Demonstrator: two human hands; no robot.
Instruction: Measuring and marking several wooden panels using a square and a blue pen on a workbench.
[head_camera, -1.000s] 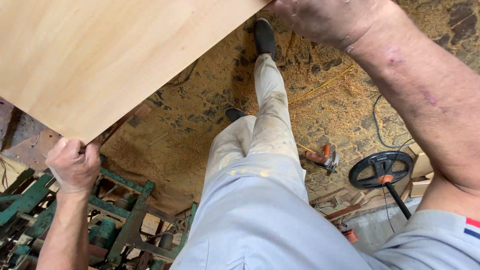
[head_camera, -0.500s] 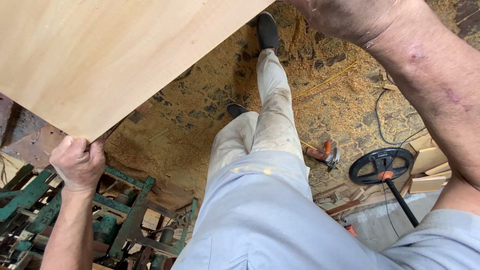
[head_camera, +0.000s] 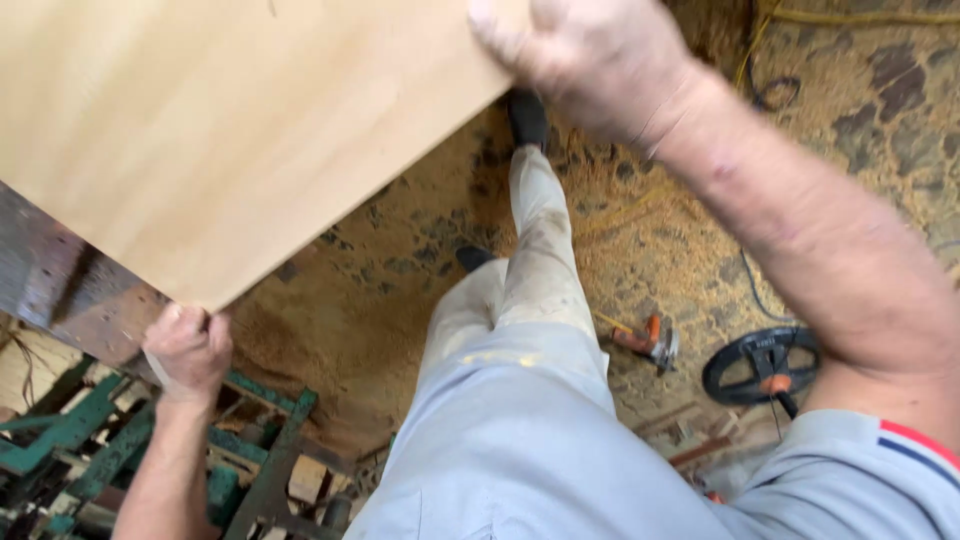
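A large pale wooden board (head_camera: 220, 130) fills the upper left of the head view, held flat in the air. My left hand (head_camera: 188, 350) grips its near corner from below. My right hand (head_camera: 585, 60) clasps the board's right edge near the top of the view, fingers wrapped over it. Below the board are my legs in light dusty trousers (head_camera: 520, 340) and dark shoes, one stretched forward on the floor.
Sawdust covers the floor (head_camera: 400, 290). A green metal machine frame (head_camera: 110, 450) stands at the lower left. A small orange-handled tool (head_camera: 645, 340) and a black handwheel (head_camera: 760, 362) lie at the right. A yellow cord (head_camera: 850, 15) runs along the top right.
The board and both hands sit lower and closer in view than before. My right hand has come fully into view on the board's edge. My legs have shifted slightly.
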